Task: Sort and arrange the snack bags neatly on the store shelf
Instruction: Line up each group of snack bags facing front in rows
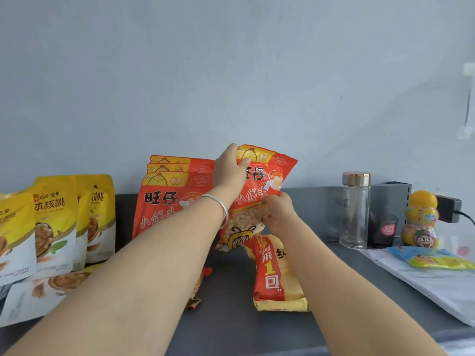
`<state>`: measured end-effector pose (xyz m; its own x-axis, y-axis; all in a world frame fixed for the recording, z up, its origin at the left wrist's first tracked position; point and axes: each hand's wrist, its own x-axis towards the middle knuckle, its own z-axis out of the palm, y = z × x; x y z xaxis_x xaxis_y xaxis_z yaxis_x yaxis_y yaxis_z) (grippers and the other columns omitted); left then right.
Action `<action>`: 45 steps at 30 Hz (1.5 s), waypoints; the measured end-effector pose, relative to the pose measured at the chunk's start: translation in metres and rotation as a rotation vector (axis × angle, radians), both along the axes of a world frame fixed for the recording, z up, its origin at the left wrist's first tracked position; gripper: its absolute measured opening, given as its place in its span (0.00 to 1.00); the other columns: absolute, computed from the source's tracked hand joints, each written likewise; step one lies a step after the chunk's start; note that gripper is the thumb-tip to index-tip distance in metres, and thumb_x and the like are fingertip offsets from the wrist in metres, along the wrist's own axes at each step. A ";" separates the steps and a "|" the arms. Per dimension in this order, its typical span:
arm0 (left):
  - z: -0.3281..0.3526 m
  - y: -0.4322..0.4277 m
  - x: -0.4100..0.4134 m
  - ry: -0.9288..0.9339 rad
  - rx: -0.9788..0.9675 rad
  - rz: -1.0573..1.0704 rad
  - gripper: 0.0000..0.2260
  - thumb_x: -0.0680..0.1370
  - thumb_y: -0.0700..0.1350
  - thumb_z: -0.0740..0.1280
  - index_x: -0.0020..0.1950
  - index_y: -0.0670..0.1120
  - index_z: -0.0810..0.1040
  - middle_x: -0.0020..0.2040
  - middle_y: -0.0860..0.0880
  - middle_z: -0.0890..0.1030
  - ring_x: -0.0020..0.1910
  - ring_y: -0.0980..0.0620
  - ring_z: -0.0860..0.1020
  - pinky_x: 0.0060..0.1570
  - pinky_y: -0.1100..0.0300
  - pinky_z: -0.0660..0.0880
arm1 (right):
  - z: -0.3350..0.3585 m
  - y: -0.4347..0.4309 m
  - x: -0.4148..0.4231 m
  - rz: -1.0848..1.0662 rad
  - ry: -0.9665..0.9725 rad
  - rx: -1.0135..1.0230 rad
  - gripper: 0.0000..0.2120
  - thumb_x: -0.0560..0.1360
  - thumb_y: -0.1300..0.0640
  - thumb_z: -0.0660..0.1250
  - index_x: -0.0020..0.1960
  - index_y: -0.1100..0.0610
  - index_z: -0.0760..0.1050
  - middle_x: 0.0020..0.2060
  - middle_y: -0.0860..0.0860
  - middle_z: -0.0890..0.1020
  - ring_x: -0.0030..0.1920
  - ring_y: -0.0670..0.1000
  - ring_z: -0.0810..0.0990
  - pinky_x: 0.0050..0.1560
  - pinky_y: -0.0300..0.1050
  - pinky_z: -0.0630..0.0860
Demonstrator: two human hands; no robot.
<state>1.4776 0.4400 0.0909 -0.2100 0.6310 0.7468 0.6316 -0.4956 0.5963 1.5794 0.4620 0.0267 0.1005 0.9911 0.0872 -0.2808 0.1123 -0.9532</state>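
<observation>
Near the shelf (231,317)'s front edge, two bare forearms reach in over the grey surface. A walnut bag (28,296) lies flat at the front left, and a small red wrapper (194,302) lies beside the left forearm. Farther in, a yellow-and-red bag (279,276) lies flat at mid-shelf, with open grey surface to its left. White paper (431,283) carrying a blue-and-yellow packet (434,258) runs along the right edge. The right hand (279,211) pinches the right side of a red snack bag (259,191) at mid-height, fingers curled onto it. The left hand (231,170), a silver bracelet (219,205) on its wrist, grips the bag's top edge, thumb on the front. The bag is tilted with its top leaning right; whether its bottom touches the shelf cannot be told. Just left of it, a row of matching red bags (164,199) stands against the back wall, and yellow walnut bags (59,222) stand farther left. A glass bottle (356,209) and an orange jar (421,219) stand at the back right.
</observation>
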 end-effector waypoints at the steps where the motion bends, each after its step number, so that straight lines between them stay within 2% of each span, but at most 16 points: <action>1: 0.003 -0.002 0.001 -0.061 0.022 -0.040 0.08 0.79 0.43 0.63 0.55 0.40 0.72 0.50 0.43 0.78 0.51 0.43 0.78 0.49 0.49 0.77 | 0.003 -0.002 0.003 -0.019 0.005 0.034 0.14 0.78 0.62 0.63 0.62 0.59 0.70 0.57 0.55 0.79 0.54 0.56 0.79 0.57 0.53 0.75; 3: 0.010 -0.006 0.000 -0.184 0.076 -0.094 0.07 0.79 0.43 0.62 0.53 0.40 0.70 0.49 0.42 0.77 0.50 0.42 0.79 0.48 0.47 0.78 | 0.011 -0.010 0.008 -0.059 -0.003 0.072 0.25 0.79 0.56 0.63 0.74 0.57 0.60 0.63 0.53 0.73 0.64 0.57 0.74 0.59 0.52 0.72; 5: 0.019 -0.011 -0.003 -0.286 0.115 -0.121 0.06 0.80 0.44 0.62 0.51 0.42 0.68 0.49 0.42 0.77 0.49 0.43 0.79 0.48 0.47 0.79 | 0.016 -0.015 0.012 -0.048 -0.020 0.126 0.29 0.79 0.48 0.62 0.76 0.54 0.57 0.69 0.53 0.71 0.66 0.57 0.73 0.61 0.53 0.72; 7: 0.029 -0.020 -0.009 -0.368 0.136 -0.153 0.05 0.80 0.44 0.61 0.51 0.44 0.67 0.49 0.45 0.76 0.47 0.47 0.79 0.43 0.55 0.78 | 0.022 -0.029 0.012 -0.025 -0.068 0.226 0.21 0.79 0.45 0.62 0.68 0.54 0.67 0.60 0.53 0.79 0.53 0.52 0.81 0.48 0.48 0.79; 9: 0.039 -0.027 -0.016 -0.463 0.157 -0.190 0.05 0.81 0.44 0.60 0.50 0.44 0.66 0.46 0.47 0.75 0.43 0.51 0.77 0.37 0.61 0.75 | 0.027 -0.041 0.011 -0.010 -0.128 0.317 0.17 0.77 0.45 0.65 0.62 0.51 0.69 0.51 0.50 0.82 0.45 0.48 0.83 0.39 0.42 0.79; 12: 0.044 -0.039 -0.032 -0.563 0.166 -0.195 0.04 0.81 0.43 0.60 0.49 0.44 0.66 0.43 0.49 0.73 0.39 0.54 0.75 0.34 0.62 0.73 | 0.035 -0.057 0.005 0.069 -0.259 0.389 0.22 0.73 0.46 0.71 0.62 0.54 0.72 0.51 0.52 0.84 0.46 0.51 0.85 0.45 0.46 0.82; 15: 0.038 -0.047 -0.051 -0.618 0.155 -0.163 0.04 0.80 0.43 0.60 0.50 0.44 0.66 0.44 0.47 0.74 0.41 0.52 0.75 0.36 0.60 0.73 | 0.039 -0.068 -0.012 0.157 -0.337 0.376 0.13 0.73 0.50 0.73 0.51 0.57 0.77 0.45 0.53 0.86 0.43 0.52 0.86 0.41 0.43 0.82; 20: 0.022 -0.063 -0.086 -0.712 0.013 -0.287 0.10 0.80 0.44 0.61 0.60 0.47 0.64 0.51 0.47 0.75 0.45 0.50 0.78 0.39 0.56 0.77 | 0.036 -0.077 -0.050 0.104 -0.337 0.340 0.11 0.72 0.51 0.74 0.47 0.57 0.78 0.46 0.56 0.85 0.45 0.56 0.85 0.51 0.54 0.82; 23: 0.009 -0.083 -0.099 -0.609 -0.112 -0.395 0.21 0.78 0.44 0.65 0.68 0.51 0.60 0.57 0.48 0.75 0.50 0.50 0.78 0.42 0.56 0.77 | 0.036 -0.082 -0.071 -0.013 -0.304 0.337 0.13 0.71 0.48 0.74 0.47 0.56 0.78 0.44 0.55 0.85 0.44 0.57 0.85 0.50 0.57 0.82; 26: -0.012 -0.096 -0.114 -0.453 -0.189 -0.401 0.28 0.77 0.48 0.67 0.72 0.52 0.57 0.61 0.52 0.73 0.57 0.51 0.75 0.54 0.54 0.73 | 0.036 -0.091 -0.094 -0.078 -0.297 0.337 0.13 0.70 0.47 0.73 0.45 0.55 0.78 0.43 0.55 0.85 0.44 0.57 0.85 0.49 0.57 0.82; 30: -0.040 -0.108 -0.145 -0.418 -0.228 -0.415 0.30 0.77 0.53 0.66 0.74 0.53 0.54 0.67 0.49 0.72 0.63 0.48 0.74 0.59 0.51 0.73 | 0.022 -0.109 -0.127 -0.148 -0.366 0.271 0.17 0.71 0.43 0.71 0.49 0.56 0.77 0.45 0.53 0.84 0.45 0.55 0.84 0.50 0.56 0.82; 32: -0.058 -0.113 -0.156 -0.343 -0.242 -0.417 0.32 0.79 0.52 0.62 0.76 0.55 0.47 0.70 0.49 0.68 0.67 0.48 0.70 0.62 0.51 0.70 | 0.004 -0.117 -0.140 -0.196 -0.428 0.268 0.18 0.72 0.42 0.70 0.50 0.56 0.77 0.45 0.52 0.83 0.47 0.55 0.83 0.51 0.54 0.81; 35: -0.094 -0.119 -0.164 -0.161 -0.262 -0.330 0.36 0.80 0.50 0.61 0.76 0.55 0.37 0.73 0.47 0.59 0.71 0.49 0.62 0.70 0.47 0.63 | -0.022 -0.130 -0.153 -0.269 -0.594 0.244 0.21 0.74 0.40 0.66 0.58 0.55 0.73 0.49 0.50 0.81 0.52 0.54 0.81 0.50 0.49 0.78; 39: -0.134 -0.128 -0.168 0.031 -0.265 -0.259 0.40 0.78 0.50 0.64 0.75 0.55 0.35 0.73 0.42 0.60 0.70 0.47 0.64 0.70 0.48 0.63 | -0.038 -0.143 -0.161 -0.294 -0.760 0.081 0.31 0.72 0.33 0.63 0.65 0.53 0.64 0.58 0.53 0.79 0.57 0.58 0.79 0.57 0.57 0.76; 42: -0.145 -0.136 -0.174 0.025 -0.341 -0.364 0.47 0.71 0.58 0.69 0.73 0.61 0.33 0.74 0.44 0.59 0.72 0.48 0.63 0.70 0.46 0.64 | -0.044 -0.155 -0.164 -0.300 -0.739 0.060 0.29 0.74 0.34 0.60 0.65 0.54 0.63 0.58 0.55 0.78 0.57 0.59 0.78 0.57 0.58 0.75; 45: -0.152 -0.144 -0.182 0.144 -0.463 -0.427 0.51 0.72 0.53 0.72 0.73 0.60 0.29 0.76 0.49 0.50 0.75 0.48 0.53 0.73 0.47 0.57 | -0.054 -0.164 -0.165 -0.362 -0.786 0.059 0.25 0.77 0.37 0.56 0.67 0.53 0.62 0.59 0.55 0.77 0.58 0.60 0.77 0.56 0.58 0.75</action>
